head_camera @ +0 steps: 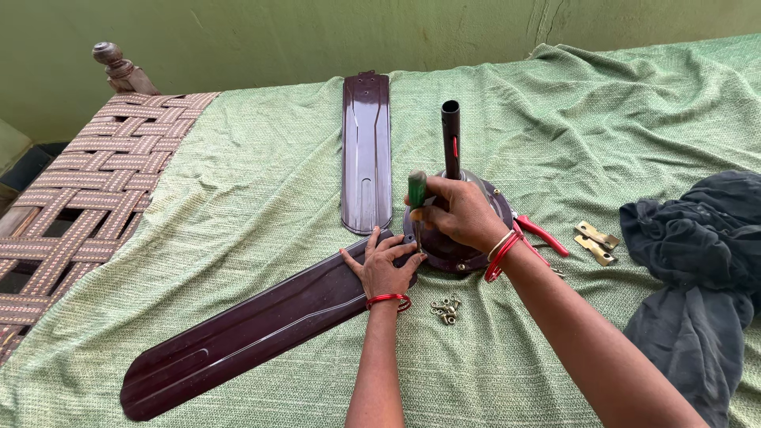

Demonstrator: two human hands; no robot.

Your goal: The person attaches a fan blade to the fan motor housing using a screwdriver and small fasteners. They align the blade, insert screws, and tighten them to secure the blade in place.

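While pressed flat, left hand (384, 268): fingers spread on long dark-brown metal fan blade (246, 337), lying on green bedcloth (261, 190).
Right hand (462, 212): fingers wrapped round green-handled screwdriver (417, 190).
Handling: blade likely stiff, light, slick; hold near motor hub (456, 250).

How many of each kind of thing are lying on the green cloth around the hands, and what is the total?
Long dark maroon fan blades: 2
Round maroon fan motor with upright black rod: 1
Green-handled screwdriver, gripped by the right hand: 1
Red-handled pliers: 1
Flat brass brackets: 2
Heap of small brass screws: 1
Dark crumpled cloth: 1
Total: 9

The left hand presses the nearer blade.
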